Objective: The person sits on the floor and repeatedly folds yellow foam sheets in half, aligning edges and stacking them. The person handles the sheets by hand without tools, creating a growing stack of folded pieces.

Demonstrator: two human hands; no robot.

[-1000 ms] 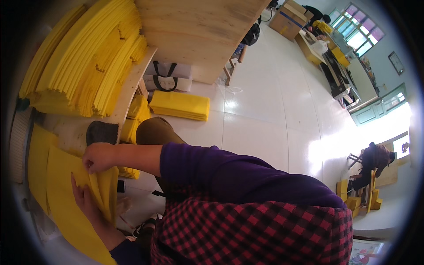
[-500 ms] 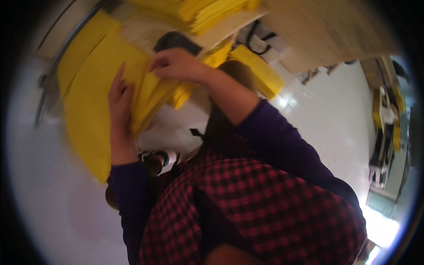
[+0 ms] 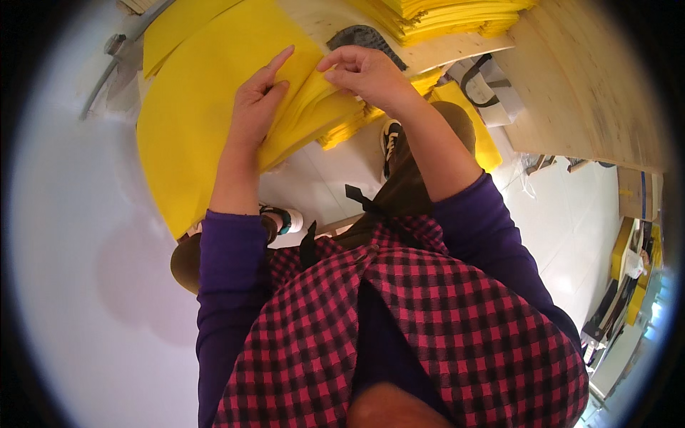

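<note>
A large sheet of yellow fabric (image 3: 193,121) spreads over the surface in front of me and hangs toward my left knee. My left hand (image 3: 258,103) lies on it with index finger and thumb stretched apart. Just to its right, my right hand (image 3: 367,77) has bent fingers, thumb and index drawn together at a raised fold of the fabric. Exactly what sits between those fingertips is partly hidden. Behind my right hand lies a dark grey curved piece (image 3: 364,41) on the wooden surface.
A stack of yellow fabric (image 3: 449,18) rests on the wooden board at the back. More yellow pieces (image 3: 467,118) are below, by my right knee, next to a white bag with dark handles (image 3: 492,96). A wooden panel (image 3: 585,85) stands at the right; a white wall or surface (image 3: 71,271) fills the left.
The view has shifted, so the fabric and both hands appear further right and higher. Both hands stay at the yellow fabric, the left with its index finger extended.
</note>
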